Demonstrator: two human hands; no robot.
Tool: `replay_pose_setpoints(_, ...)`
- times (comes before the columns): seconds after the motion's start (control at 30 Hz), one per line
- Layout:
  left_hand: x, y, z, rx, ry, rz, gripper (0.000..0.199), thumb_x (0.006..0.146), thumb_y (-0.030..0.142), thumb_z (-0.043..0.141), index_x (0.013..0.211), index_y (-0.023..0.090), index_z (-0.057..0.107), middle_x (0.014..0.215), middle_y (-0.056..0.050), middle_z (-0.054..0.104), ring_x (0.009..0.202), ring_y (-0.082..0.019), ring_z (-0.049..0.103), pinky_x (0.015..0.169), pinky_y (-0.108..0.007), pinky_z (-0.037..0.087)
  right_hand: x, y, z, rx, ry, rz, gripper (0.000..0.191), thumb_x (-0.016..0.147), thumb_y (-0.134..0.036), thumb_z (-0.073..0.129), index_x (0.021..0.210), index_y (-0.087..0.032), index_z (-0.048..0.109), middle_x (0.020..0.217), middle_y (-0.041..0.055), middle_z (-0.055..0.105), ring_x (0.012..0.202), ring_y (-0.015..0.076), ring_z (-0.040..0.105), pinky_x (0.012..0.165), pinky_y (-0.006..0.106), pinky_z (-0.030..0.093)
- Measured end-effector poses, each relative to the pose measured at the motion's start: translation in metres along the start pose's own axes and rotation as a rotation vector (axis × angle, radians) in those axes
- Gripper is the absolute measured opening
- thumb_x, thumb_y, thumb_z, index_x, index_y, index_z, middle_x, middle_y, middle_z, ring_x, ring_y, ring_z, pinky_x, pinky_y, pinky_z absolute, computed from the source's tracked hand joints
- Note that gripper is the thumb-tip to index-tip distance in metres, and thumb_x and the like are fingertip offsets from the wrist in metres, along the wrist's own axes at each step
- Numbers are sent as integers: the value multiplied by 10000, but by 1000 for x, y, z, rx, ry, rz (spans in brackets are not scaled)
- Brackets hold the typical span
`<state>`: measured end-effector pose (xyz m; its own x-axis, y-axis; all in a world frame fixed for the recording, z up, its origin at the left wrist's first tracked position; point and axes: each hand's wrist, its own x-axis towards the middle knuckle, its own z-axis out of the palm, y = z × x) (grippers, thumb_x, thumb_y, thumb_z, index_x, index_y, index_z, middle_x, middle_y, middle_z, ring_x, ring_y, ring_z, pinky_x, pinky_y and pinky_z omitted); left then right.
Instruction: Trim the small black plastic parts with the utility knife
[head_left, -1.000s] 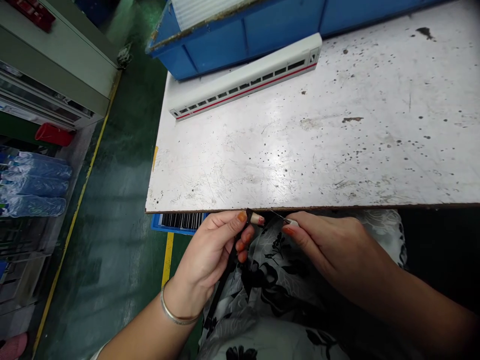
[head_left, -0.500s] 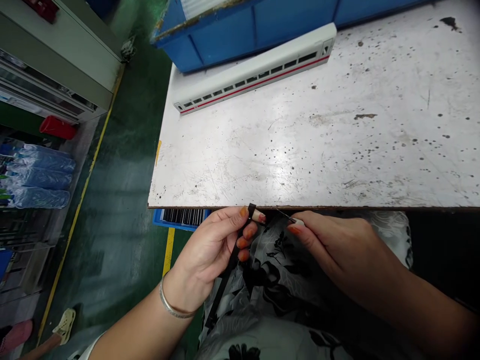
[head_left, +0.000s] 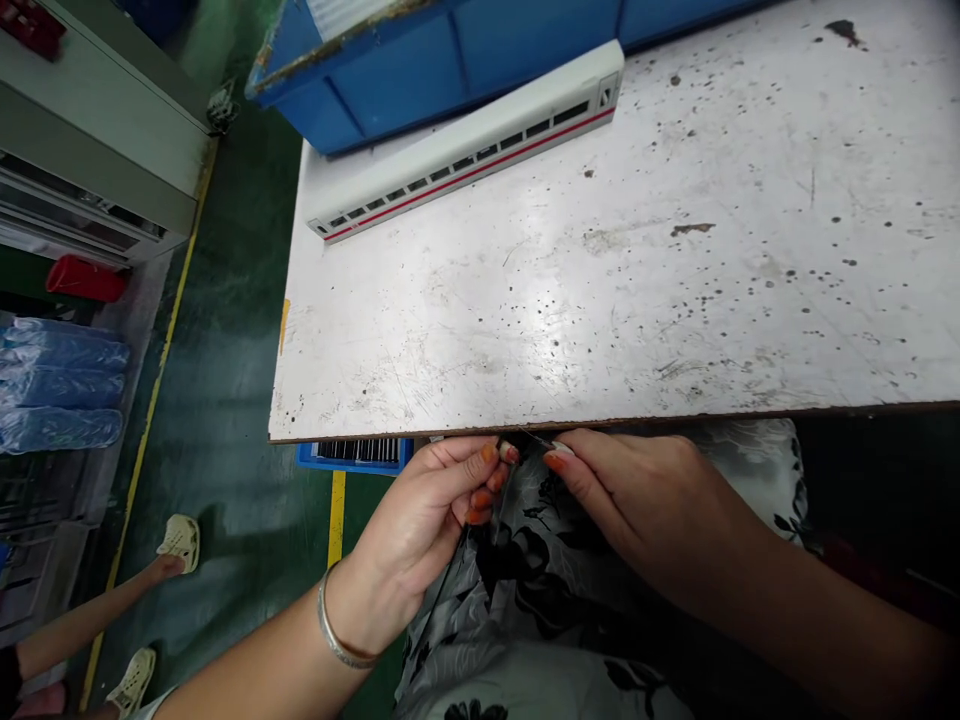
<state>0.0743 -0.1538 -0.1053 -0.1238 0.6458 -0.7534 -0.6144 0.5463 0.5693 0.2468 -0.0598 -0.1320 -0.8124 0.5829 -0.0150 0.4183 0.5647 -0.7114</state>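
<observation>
Just below the front edge of the white table point(head_left: 450, 330), my left hand point(head_left: 427, 510) is closed in a pinch on a thin black strip, mostly hidden by the fingers. A little to its right, my right hand point(head_left: 637, 490) grips a thin pointed tool point(head_left: 538, 438) between thumb and forefinger, its tip toward the left fingertips. Both hands are over patterned cloth on my lap. A white model train car point(head_left: 472, 145) with dark windows and a red stripe lies on the table.
A large blue bin point(head_left: 405, 75) stands behind the train car. Under the table's left part is a blue tray point(head_left: 352, 465) with dark pieces. At the left, another person's legs and light clogs point(head_left: 180, 543) show on the green floor, near wrapped blue bundles point(head_left: 64, 385).
The view has shifted, moving the table and train car left. My left hand has turned, so the black strip shows less. The other person's leg and clogs have come further into view.
</observation>
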Motion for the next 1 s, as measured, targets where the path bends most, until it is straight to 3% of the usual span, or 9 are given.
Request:
replay_pose_setpoints(0.27, 4, -8, 2, 69, 110, 88, 197, 768, 298, 779, 743, 110, 725, 619, -1, 520, 537, -49, 379, 508, -178, 287, 4, -4, -4, -98, 46, -107, 370, 1015, -306, 383, 690, -202, 526, 536, -11, 539, 420, 159, 507, 451, 310, 252)
replay_pose_setpoints(0.47, 6, -8, 1, 106, 107, 96, 231, 787, 289, 756, 642, 128, 677, 588, 5, 521, 530, -62, 379, 510, -200, 282, 7, -5, -3, -194, 64, -134, 333, 1001, -280, 393, 716, -212, 552, 563, 20, 575, 461, 216, 570, 449, 340, 267)
replay_pose_setpoints(1.0, 9, -7, 2, 78, 81, 100, 281, 787, 288, 754, 572, 138, 654, 548, 19, 483, 523, -69, 359, 497, -212, 245, 14, -8, -12, -146, 7, -164, 300, 992, -240, 411, 728, -215, 552, 590, 9, 586, 456, 216, 576, 437, 373, 334)
